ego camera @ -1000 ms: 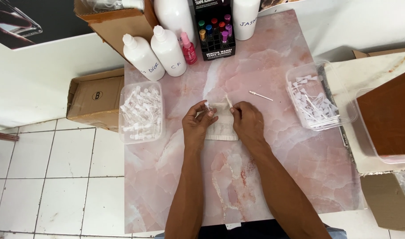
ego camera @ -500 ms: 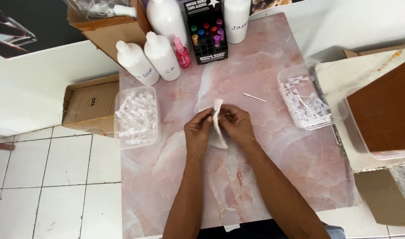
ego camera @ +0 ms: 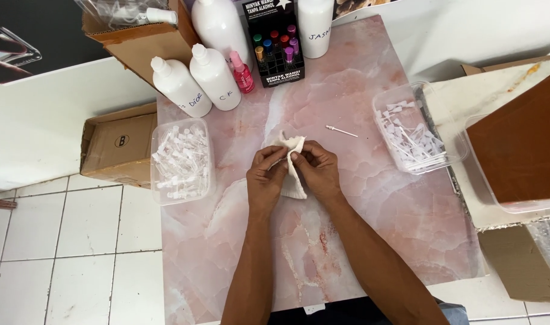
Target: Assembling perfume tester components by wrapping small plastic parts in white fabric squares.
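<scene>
Hands (ego camera: 293, 171) pinch what looks like white cloth (ego camera: 294, 177).

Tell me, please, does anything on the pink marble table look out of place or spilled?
Only one thing: a single white stick-like part lies loose on the table, apart from the tray of similar parts. Nothing looks spilled. Both hands, left and right, hold a small white cloth.
</scene>
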